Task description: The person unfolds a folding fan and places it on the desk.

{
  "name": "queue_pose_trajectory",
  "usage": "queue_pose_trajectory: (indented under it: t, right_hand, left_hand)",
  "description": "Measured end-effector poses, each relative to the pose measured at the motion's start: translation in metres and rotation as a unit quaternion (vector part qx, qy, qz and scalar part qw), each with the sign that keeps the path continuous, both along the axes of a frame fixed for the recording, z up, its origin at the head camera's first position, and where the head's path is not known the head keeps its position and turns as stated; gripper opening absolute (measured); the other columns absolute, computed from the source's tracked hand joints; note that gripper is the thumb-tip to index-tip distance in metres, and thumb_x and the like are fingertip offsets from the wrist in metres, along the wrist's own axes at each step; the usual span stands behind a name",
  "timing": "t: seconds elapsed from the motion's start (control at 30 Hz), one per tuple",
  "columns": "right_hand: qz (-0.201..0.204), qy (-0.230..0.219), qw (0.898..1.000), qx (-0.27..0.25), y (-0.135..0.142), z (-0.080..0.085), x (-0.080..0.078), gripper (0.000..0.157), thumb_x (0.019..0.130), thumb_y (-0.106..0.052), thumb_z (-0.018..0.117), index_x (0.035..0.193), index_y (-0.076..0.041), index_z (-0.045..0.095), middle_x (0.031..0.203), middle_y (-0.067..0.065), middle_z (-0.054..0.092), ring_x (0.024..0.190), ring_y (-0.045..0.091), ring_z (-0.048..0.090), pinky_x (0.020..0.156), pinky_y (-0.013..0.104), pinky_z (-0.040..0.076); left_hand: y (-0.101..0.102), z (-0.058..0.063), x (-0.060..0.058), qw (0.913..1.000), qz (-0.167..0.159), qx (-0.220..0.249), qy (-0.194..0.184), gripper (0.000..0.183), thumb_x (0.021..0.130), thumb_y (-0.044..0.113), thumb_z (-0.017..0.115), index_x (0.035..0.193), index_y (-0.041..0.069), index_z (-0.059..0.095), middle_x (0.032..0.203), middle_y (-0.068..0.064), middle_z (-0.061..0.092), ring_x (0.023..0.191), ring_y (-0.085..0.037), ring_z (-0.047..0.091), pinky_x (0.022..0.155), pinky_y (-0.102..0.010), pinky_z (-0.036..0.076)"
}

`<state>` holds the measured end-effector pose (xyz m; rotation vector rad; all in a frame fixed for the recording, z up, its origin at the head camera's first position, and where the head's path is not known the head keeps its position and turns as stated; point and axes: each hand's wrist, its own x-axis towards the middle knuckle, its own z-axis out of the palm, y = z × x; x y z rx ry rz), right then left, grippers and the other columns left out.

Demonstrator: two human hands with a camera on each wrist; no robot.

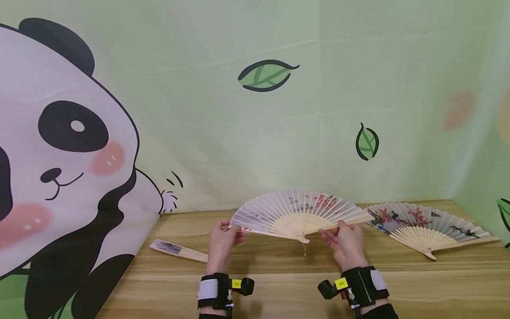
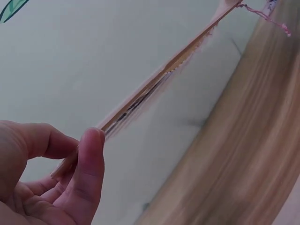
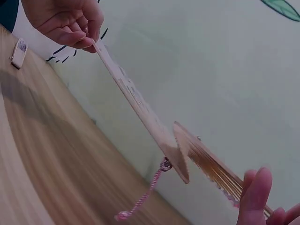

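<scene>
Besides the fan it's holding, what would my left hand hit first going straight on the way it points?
Probably the pale green backdrop; apart from the open fan that the left hand pinches, nothing else shows in that line, though depth is hard to judge.

Here in the room the light is soft; behind the held fan point(image 1: 296, 221) the cloth backdrop point(image 1: 279, 146) looks bright, with a pale streak far to the fan's right. Below the fan, faint shadows lie on the wooden table point(image 1: 287, 283). Both wrist views are dimmer, and the left one shows the table blurred.
</scene>
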<state>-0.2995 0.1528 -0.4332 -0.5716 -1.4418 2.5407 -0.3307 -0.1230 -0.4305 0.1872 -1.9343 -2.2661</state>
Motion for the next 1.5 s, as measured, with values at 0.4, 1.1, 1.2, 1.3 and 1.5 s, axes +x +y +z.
queue_pose_trajectory:
  t: [0.4,1.1,1.2,1.3,1.5]
  right_hand:
    - [-0.019,-0.044,0.995,-0.089,0.001,-0.024,-0.002,0.015,0.103,-0.008,0.03,0.09,-0.001,0.032,0.106,0.012,0.034,0.07,0.015,0.054,0.071,0.02,0.055]
    - [0.089,-0.063,0.994,0.025,0.041,-0.045,-0.005,0.015,0.103,-0.008,0.037,0.11,0.003,0.043,0.079,0.009,0.057,0.067,0.018,0.068,0.069,0.026,0.058]
    - [0.086,-0.063,0.994,0.013,0.045,-0.045,-0.004,0.015,0.104,-0.009,0.036,0.113,0.002,0.042,0.081,0.01,0.058,0.068,0.018,0.067,0.071,0.026,0.058]
    - [0.084,-0.064,0.994,0.001,0.05,-0.047,-0.003,0.019,0.105,-0.009,0.034,0.117,0.004,0.041,0.081,0.01,0.058,0.07,0.018,0.067,0.072,0.026,0.058]
    - [0.098,-0.064,0.993,0.006,0.056,-0.046,0.0,0.042,0.105,-0.01,0.033,0.142,0.009,0.022,0.086,0.015,0.058,0.074,0.022,0.068,0.074,0.027,0.058]
  left_hand:
    - [0.001,-0.02,-0.005,0.9986,-0.02,-0.045,-0.02,0.02,0.089,-0.007,0.057,0.107,-0.008,0.047,0.078,-0.013,0.065,0.06,-0.017,0.066,0.06,-0.03,0.059]
    - [0.003,-0.039,-0.007,0.9937,-0.05,-0.077,-0.063,0.024,0.098,-0.001,0.054,0.118,-0.013,0.053,0.09,-0.02,0.067,0.068,-0.017,0.068,0.068,-0.031,0.059]
    - [0.005,-0.043,-0.008,0.9931,-0.053,-0.079,-0.069,0.026,0.096,-0.003,0.054,0.119,-0.013,0.053,0.09,-0.02,0.067,0.068,-0.017,0.068,0.067,-0.03,0.059]
    - [0.007,-0.047,-0.008,0.9929,-0.062,-0.076,-0.067,0.027,0.095,-0.005,0.054,0.119,-0.015,0.052,0.092,-0.022,0.067,0.068,-0.017,0.068,0.067,-0.029,0.059]
    - [0.006,-0.048,-0.006,0.9921,-0.076,-0.082,-0.056,0.029,0.095,-0.006,0.054,0.121,-0.018,0.049,0.094,-0.026,0.065,0.069,-0.016,0.067,0.066,-0.028,0.059]
